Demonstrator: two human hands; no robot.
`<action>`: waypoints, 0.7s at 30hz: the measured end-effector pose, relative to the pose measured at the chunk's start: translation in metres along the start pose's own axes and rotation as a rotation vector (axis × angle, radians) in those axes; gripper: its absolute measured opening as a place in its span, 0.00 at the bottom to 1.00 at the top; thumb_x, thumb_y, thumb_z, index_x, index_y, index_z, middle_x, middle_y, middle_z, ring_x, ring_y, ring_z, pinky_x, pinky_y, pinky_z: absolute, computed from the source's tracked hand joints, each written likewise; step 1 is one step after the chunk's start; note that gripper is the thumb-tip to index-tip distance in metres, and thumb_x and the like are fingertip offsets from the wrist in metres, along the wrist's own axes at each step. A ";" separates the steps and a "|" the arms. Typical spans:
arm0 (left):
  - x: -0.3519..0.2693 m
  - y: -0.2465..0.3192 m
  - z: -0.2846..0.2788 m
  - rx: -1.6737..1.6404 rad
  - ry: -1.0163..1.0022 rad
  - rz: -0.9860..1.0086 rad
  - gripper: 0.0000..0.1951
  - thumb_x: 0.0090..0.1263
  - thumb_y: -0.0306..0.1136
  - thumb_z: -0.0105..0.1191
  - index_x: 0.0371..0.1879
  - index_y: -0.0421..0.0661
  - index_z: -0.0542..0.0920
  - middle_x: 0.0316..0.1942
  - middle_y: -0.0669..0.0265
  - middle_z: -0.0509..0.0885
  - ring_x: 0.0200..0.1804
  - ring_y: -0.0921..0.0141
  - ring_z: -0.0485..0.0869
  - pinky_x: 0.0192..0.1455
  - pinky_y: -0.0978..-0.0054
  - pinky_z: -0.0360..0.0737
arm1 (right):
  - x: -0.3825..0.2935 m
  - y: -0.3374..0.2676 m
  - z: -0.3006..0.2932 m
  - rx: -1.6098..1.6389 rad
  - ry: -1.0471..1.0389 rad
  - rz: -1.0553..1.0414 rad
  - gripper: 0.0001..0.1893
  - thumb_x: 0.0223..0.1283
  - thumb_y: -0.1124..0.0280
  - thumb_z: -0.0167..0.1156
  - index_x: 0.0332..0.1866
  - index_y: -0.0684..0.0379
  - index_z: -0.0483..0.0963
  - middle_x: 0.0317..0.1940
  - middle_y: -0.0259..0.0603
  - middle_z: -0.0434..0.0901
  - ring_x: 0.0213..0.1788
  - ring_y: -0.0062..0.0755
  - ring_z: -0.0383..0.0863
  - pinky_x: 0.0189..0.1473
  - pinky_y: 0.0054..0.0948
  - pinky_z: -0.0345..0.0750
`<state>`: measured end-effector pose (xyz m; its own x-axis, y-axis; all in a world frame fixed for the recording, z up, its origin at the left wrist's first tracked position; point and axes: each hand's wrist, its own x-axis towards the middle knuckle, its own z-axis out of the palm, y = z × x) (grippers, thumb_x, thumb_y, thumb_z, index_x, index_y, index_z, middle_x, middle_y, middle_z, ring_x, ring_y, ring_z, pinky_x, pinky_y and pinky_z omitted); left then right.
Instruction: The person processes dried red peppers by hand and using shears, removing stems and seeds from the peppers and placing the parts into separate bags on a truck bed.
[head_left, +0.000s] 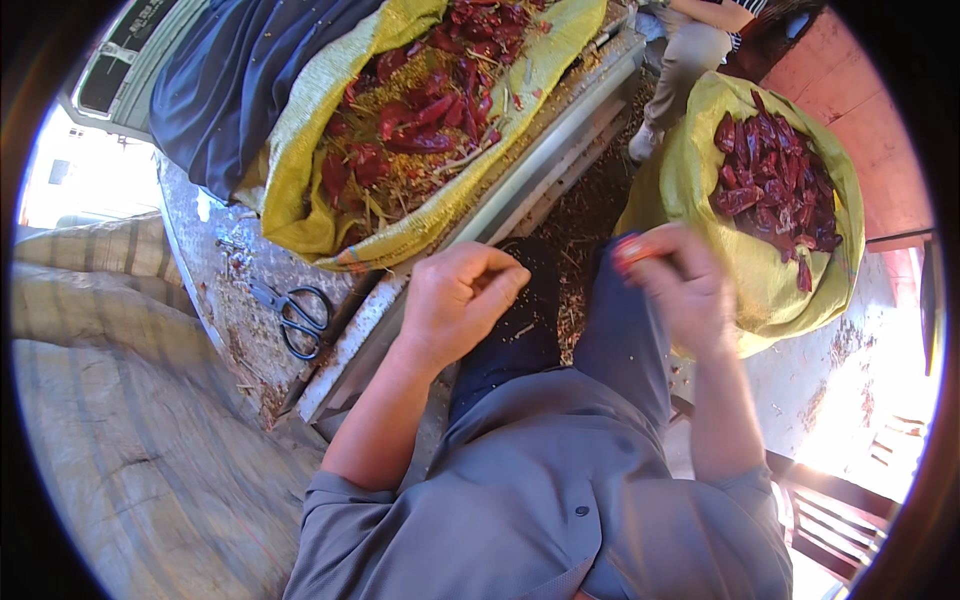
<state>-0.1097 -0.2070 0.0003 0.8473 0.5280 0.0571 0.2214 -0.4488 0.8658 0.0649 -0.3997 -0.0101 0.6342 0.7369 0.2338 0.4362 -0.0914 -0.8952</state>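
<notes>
My left hand (457, 304) hangs above my left thigh with its fingers curled and the thumb against the forefinger; nothing shows between them. Blurred by motion, my right hand (686, 289) pinches a small red object (628, 253) over my right thigh. Whether it is a piece of chili pepper cannot be made out. Close beyond that hand stands an upright yellow woven sack (787, 311), holding dark red dried chili peppers (772, 176). Ahead and to the left, a second yellow woven sack (289, 191) lies opened out, with dried chili peppers (427, 124), loose seeds and stalks in it.
Black-handled scissors (300, 319) lie on a worn metal surface (217, 300), left of my left hand. A metal rail (555, 142) edges the opened sack. Dark cloth (232, 90) and a striped tarp (135, 435) are at left. Another person's leg (679, 67) is at the top.
</notes>
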 end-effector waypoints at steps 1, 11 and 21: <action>0.006 -0.008 -0.008 0.097 0.068 0.072 0.05 0.66 0.27 0.67 0.37 0.39 0.88 0.31 0.64 0.87 0.30 0.78 0.82 0.35 0.79 0.78 | 0.008 0.003 -0.019 -0.149 0.113 -0.057 0.10 0.63 0.74 0.69 0.48 0.63 0.80 0.44 0.39 0.82 0.46 0.28 0.81 0.50 0.30 0.78; 0.113 -0.058 -0.072 0.912 0.521 0.053 0.15 0.69 0.33 0.62 0.54 0.51 0.85 0.46 0.59 0.86 0.47 0.57 0.87 0.52 0.64 0.83 | 0.006 0.030 -0.071 -0.273 0.337 0.016 0.17 0.65 0.72 0.66 0.58 0.64 0.77 0.53 0.44 0.82 0.56 0.35 0.82 0.61 0.34 0.77; 0.088 -0.062 -0.091 0.449 0.709 0.263 0.08 0.66 0.25 0.64 0.43 0.42 0.87 0.40 0.58 0.89 0.41 0.63 0.89 0.48 0.69 0.85 | -0.011 0.018 0.036 0.067 -0.054 0.169 0.14 0.65 0.73 0.66 0.53 0.67 0.79 0.45 0.43 0.84 0.47 0.29 0.85 0.53 0.29 0.81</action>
<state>-0.0927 -0.0667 -0.0026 0.4311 0.6242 0.6516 0.3567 -0.7812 0.5123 0.0422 -0.3851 -0.0424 0.6586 0.7502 0.0590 0.2816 -0.1731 -0.9438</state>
